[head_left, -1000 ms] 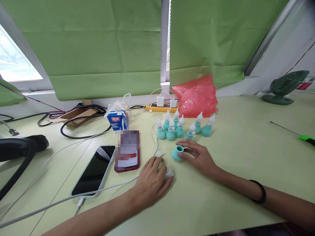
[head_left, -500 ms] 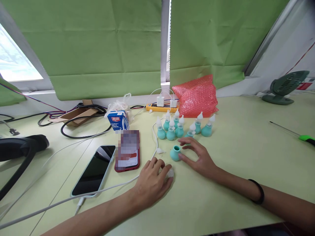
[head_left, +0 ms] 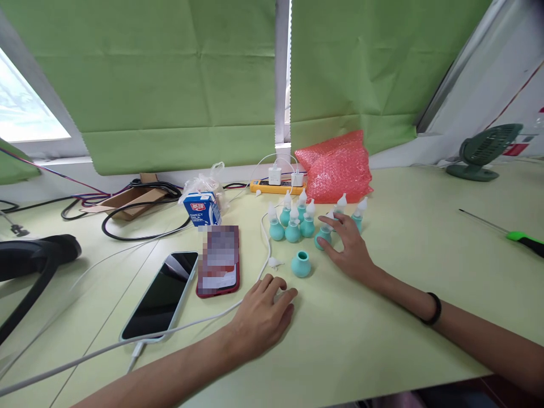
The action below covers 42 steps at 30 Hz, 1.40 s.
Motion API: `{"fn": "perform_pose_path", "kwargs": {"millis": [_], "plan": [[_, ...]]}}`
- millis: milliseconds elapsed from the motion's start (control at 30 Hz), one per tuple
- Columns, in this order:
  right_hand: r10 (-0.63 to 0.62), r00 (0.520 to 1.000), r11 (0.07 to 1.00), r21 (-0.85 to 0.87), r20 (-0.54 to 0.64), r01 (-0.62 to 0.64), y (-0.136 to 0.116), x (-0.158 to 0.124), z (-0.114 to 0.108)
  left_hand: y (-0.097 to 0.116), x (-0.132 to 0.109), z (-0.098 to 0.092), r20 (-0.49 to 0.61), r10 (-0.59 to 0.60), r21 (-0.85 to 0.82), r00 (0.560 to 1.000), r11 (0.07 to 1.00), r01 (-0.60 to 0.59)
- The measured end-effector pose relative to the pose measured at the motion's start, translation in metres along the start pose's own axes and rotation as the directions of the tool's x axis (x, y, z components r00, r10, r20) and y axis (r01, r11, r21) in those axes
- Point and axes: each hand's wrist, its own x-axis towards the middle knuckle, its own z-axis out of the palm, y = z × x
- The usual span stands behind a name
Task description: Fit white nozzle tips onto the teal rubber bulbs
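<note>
My right hand [head_left: 346, 243] is closed with thumb and fingers about a teal nasal aspirator [head_left: 323, 238], which stands on the table with its clear tip partly covered. To its left is an open teal bulb [head_left: 301, 265] with no tip, its round mouth facing up. My left hand [head_left: 266, 309] rests on the table nearer to me, fingers curled over a clear plastic piece [head_left: 277, 296] that is mostly hidden. Several assembled nasal aspirators [head_left: 292, 231] stand in a group behind the bulb. A small white tip [head_left: 274, 262] lies left of the bulb.
Left of my left hand lie a red-cased phone [head_left: 219, 272] and a black-screened phone [head_left: 161, 297], with a white cable [head_left: 199, 322] crossing. Behind are a milk carton [head_left: 203, 209], a power strip [head_left: 259, 187] and a red bubble-wrap bag [head_left: 338, 170]. A screwdriver [head_left: 516, 234] lies far right.
My right hand has left the open bulb and moved right and back to a standing aspirator. The clear piece under my left hand shows less than before.
</note>
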Motion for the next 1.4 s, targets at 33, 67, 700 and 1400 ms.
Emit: {"fn": "perform_pose_path", "kwargs": {"millis": [33,67,700,1400], "plan": [[-0.006,1.000,1.000,0.008,0.026,0.005,0.001,-0.001,0.001,0.000,0.000,0.000,0.008,-0.002,-0.008,1.000,1.000,0.002],[-0.016,0.999,1.000,0.018,0.046,0.015,0.001,-0.001,0.002,0.000,0.000,-0.001,0.012,-0.002,-0.014,1.000,1.000,0.002],[-0.200,0.971,0.912,0.336,-0.130,0.233,-0.017,-0.014,-0.008,-0.004,-0.002,0.004,-0.045,-0.025,-0.059,0.999,0.998,0.022],[-0.675,0.683,0.718,0.466,0.281,0.517,-0.072,-0.035,-0.025,-0.002,-0.002,-0.011,-0.117,0.229,-0.148,0.966,0.958,-0.245]]}}
